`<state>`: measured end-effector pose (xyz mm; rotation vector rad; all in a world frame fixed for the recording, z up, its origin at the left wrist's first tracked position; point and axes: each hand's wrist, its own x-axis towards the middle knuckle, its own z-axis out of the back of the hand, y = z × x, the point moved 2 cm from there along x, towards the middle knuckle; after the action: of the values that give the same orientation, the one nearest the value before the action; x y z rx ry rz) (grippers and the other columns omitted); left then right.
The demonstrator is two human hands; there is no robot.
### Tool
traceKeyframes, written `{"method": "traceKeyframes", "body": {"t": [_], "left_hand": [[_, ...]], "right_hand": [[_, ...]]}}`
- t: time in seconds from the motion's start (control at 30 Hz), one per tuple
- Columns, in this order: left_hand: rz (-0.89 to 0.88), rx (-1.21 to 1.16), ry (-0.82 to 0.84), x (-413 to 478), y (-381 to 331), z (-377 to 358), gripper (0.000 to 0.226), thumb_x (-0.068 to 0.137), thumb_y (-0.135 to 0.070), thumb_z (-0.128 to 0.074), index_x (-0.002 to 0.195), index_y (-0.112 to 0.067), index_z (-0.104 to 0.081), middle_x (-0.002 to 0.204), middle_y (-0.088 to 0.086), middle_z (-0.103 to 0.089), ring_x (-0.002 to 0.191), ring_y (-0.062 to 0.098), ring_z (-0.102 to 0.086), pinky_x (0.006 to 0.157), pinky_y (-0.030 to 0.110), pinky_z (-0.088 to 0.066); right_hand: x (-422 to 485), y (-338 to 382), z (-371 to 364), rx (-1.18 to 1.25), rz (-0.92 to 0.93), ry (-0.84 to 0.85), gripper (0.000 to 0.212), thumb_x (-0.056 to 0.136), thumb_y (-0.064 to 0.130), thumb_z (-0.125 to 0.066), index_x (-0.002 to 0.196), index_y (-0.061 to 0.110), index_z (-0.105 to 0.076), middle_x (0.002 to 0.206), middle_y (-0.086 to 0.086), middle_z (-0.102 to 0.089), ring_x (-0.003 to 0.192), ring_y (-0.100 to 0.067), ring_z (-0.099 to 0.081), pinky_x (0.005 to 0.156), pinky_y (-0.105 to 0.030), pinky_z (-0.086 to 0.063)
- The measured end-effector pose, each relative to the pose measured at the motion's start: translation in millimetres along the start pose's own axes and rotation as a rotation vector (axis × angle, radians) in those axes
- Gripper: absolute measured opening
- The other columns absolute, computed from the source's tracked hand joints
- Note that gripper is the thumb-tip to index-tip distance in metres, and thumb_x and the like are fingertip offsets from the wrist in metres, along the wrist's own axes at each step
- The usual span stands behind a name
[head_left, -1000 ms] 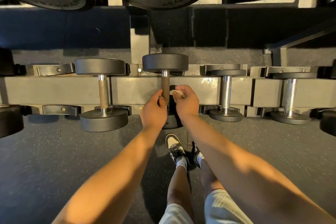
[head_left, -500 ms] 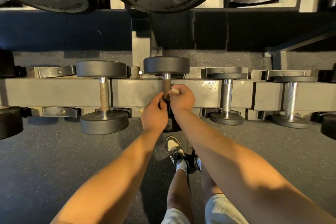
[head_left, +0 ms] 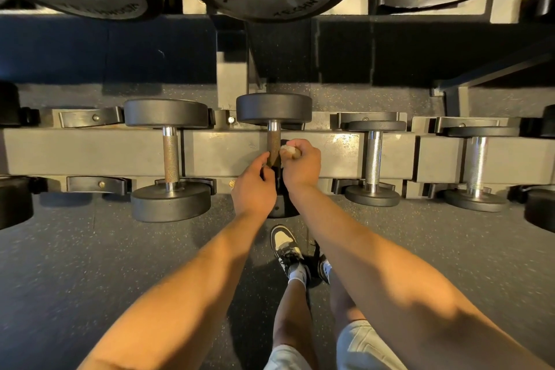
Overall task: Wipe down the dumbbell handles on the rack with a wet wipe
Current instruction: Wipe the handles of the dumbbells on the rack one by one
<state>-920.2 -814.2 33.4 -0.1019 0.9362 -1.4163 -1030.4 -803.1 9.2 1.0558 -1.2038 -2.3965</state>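
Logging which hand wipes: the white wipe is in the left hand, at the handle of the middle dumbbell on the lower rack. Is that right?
No. The head view shows the wipe in the right hand, not the left; it is at that dumbbell's handle on the lower rack.

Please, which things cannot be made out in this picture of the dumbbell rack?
Head view:
- Middle dumbbell handle: lower part hidden by both hands.
- Wet wipe: mostly inside the right hand; only a white bit shows.
- Left hand: whether it grips the handle, hidden by its own back.
- Far-left dumbbell and far-right dumbbell: cut off by frame edges.
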Motion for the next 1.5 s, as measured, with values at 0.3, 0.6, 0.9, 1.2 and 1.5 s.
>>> {"method": "traceKeyframes", "body": {"t": [0.3, 0.6, 0.9, 1.2, 1.5], "left_hand": [[-0.012, 0.012, 0.004, -0.8, -1.8, 1.3, 0.04, 0.105, -0.028, -0.043, 0.143, -0.036, -0.054, 0.125, -0.008, -0.069, 0.11, 0.017, -0.063, 0.096, 0.038, -0.052], [-0.028, 0.024, 0.0, 2.3, 1.6, -1.9, 0.04, 0.106, -0.031, -0.041, 0.143, -0.038, -0.052, 0.132, -0.008, -0.066, 0.114, 0.019, -0.062, 0.096, 0.039, -0.052], [0.012, -0.119, 0.056, -3.2, 16.5, 3.4, 0.04, 0.106, -0.024, -0.042, 0.144, -0.027, -0.054, 0.137, -0.003, -0.06, 0.124, 0.01, -0.049, 0.116, 0.034, -0.033], [0.035, -0.132, 0.118, -7.3, 22.6, 2.9, 0.041, 0.109, -0.029, -0.037, 0.147, -0.026, -0.051, 0.148, 0.0, -0.053, 0.134, 0.015, -0.046, 0.103, 0.019, -0.029], [0.048, -0.216, 0.108, -11.2, 24.9, 3.1, 0.039, 0.109, -0.036, -0.038, 0.145, -0.03, -0.053, 0.142, -0.003, -0.055, 0.133, 0.016, -0.046, 0.106, 0.025, -0.032]], "right_hand": [[-4.7, -3.5, 2.4, -0.042, -0.048, 0.043, 0.025, 0.091, 0.007, -0.064, 0.083, 0.031, -0.067, 0.088, 0.006, -0.066, 0.085, -0.012, -0.063, 0.07, -0.009, -0.05], [-15.6, 7.9, 6.5, 0.054, 0.075, 0.065, 0.02, 0.095, 0.003, -0.062, 0.105, 0.016, -0.073, 0.109, 0.001, -0.067, 0.095, -0.008, -0.06, 0.087, -0.014, -0.047], [-18.5, -8.0, 15.6, -0.264, 0.037, 0.262, 0.014, 0.089, 0.004, -0.068, 0.087, 0.016, -0.074, 0.092, 0.004, -0.072, 0.087, -0.011, -0.066, 0.084, -0.025, -0.053], [-19.0, 0.1, 6.2, -0.246, 0.074, 0.187, 0.011, 0.088, 0.006, -0.07, 0.086, 0.017, -0.072, 0.098, 0.0, -0.07, 0.091, -0.012, -0.064, 0.088, -0.027, -0.053], [-20.2, -1.1, 18.5, -0.196, 0.052, 0.199, 0.01, 0.09, 0.008, -0.069, 0.092, 0.016, -0.075, 0.097, 0.0, -0.072, 0.09, -0.011, -0.064, 0.082, -0.019, -0.051]]}}
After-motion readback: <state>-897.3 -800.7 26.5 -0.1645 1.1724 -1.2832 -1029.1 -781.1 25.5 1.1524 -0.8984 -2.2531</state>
